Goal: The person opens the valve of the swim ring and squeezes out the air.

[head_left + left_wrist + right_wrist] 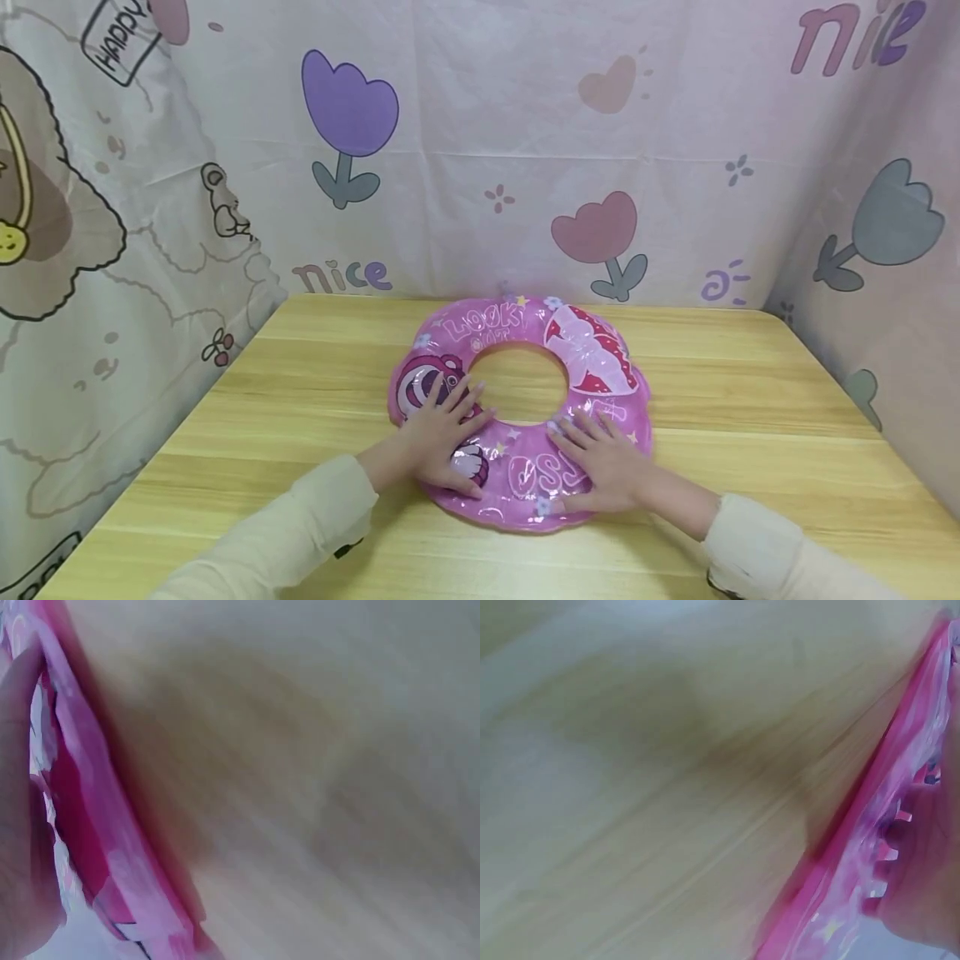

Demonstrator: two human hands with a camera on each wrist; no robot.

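A pink inflatable swim ring (525, 500) lies flat on the wooden table, printed with a bear, a strawberry bow, stars and lettering. My left hand (442, 437) rests spread on its left front part, over the bear print. On the right front part, my right hand (607, 462) lies with fingers spread across the lettering. The left wrist view shows the ring's pink edge (112, 817) beside the left hand (22, 825). In the right wrist view the right hand (922, 862) sits on the ring's shiny side (847, 855).
The light wooden table (300, 375) extends around the ring on all sides. A printed fabric curtain (465, 125) with tulips and words hangs behind the table's back edge and along both sides.
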